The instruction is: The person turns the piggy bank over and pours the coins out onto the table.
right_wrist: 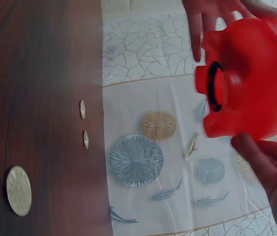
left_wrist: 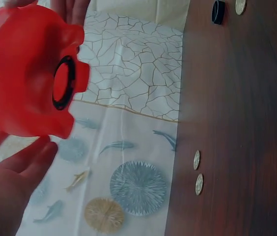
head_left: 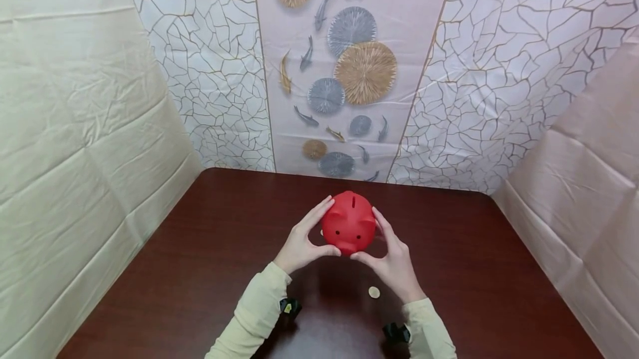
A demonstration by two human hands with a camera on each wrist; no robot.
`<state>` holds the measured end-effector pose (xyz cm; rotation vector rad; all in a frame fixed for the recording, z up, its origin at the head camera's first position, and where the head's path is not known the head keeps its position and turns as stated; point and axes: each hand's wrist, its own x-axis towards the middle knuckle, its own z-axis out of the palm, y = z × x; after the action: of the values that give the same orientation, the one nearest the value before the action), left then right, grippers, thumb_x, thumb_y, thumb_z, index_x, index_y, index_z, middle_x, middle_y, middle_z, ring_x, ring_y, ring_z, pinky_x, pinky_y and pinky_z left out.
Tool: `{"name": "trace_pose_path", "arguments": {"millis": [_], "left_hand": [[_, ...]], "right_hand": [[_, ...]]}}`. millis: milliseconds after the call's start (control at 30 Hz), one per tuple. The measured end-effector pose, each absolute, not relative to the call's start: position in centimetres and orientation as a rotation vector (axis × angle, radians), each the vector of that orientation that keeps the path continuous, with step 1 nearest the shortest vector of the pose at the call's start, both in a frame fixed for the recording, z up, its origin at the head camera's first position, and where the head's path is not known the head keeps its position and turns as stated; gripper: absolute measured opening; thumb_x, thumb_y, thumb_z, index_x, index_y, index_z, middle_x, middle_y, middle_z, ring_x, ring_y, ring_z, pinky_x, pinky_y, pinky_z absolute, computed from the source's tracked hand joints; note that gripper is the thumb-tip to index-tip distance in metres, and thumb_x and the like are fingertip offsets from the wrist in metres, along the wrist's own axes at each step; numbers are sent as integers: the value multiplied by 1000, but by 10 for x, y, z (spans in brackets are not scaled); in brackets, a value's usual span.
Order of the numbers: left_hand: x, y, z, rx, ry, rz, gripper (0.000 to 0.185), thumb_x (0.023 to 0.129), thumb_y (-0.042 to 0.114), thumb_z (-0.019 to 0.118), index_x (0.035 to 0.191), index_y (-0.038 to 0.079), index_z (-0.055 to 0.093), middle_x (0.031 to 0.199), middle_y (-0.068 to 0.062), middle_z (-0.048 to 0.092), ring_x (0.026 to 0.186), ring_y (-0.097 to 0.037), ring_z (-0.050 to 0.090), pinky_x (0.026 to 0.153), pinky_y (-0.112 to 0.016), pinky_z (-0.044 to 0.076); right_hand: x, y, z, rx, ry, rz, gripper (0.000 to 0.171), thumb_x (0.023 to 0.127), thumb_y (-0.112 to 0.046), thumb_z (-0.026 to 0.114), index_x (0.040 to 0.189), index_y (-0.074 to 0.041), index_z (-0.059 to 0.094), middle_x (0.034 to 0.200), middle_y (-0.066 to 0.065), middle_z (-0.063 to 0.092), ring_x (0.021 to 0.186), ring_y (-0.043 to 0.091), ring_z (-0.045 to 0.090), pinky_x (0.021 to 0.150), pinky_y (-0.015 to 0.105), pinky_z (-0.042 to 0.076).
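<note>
A red piggy bank (head_left: 348, 220) is held up between both hands, above the dark wooden table, with its eyes and snout toward me. The coin slot shows on its upper side. My left hand (head_left: 302, 241) grips it from the left, thumb by the snout and fingers along the side. From the right, my right hand (head_left: 396, 264) grips it in the same way. Both wrist views show its underside, where a black ring (left_wrist: 70, 82) surrounds a round red middle between the short legs. A gold-coloured coin (head_left: 374, 292) lies on the table near my right wrist.
Two more coins (right_wrist: 82, 109) lie farther back on the table (head_left: 199, 270). In the left wrist view a small black round piece (left_wrist: 218, 12) appears beside a coin. Patterned cloth (head_left: 219, 70) hangs behind, with pale cloth (head_left: 75, 142) along the sides.
</note>
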<state>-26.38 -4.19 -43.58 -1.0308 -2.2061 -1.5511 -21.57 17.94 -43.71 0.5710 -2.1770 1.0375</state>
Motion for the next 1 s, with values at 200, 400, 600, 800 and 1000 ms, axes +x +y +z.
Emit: {"name": "trace_pose_path", "arguments": {"millis": [200,400,600,800,1000], "left_hand": [[-261,-37,-439,-857,-2340,-1686,80,76,37,81,146,32,42,145,0,51,113,-26,61,86,-39,58],[-258,-31,-443,-644,-2479,-1677,70,82,49,73,142,22,50,122,-4,67,94,-19,65,79,-29,57],[-258,-27,-441,-546,-2594,-1567,65,86,59,62,136,17,57,110,-7,73,85,-20,70,77,-34,57],[-259,-22,-433,-388,-2650,-1607,58,88,65,53,114,17,72,80,-5,73,57,-33,67,54,-32,55],[-260,-18,-431,-290,-2687,-1493,64,87,73,44,80,18,75,60,2,67,51,-16,60,55,-28,48]], "right_hand": [[-211,178,-436,376,-2309,1022,88,66,-24,89,142,-13,47,106,13,73,81,20,71,74,38,60],[-210,179,-432,232,-2481,884,69,78,-38,79,136,-9,55,76,6,72,62,14,63,68,35,55],[-209,178,-424,136,-2630,777,58,88,-49,65,128,-8,63,51,-1,54,51,12,51,69,37,54],[-212,175,-421,125,-2625,822,47,96,-47,54,116,-7,70,58,-1,66,60,15,65,77,43,55],[-216,173,-422,113,-2639,874,47,98,-50,47,107,-12,74,45,-11,56,51,1,54,71,36,51]]}}
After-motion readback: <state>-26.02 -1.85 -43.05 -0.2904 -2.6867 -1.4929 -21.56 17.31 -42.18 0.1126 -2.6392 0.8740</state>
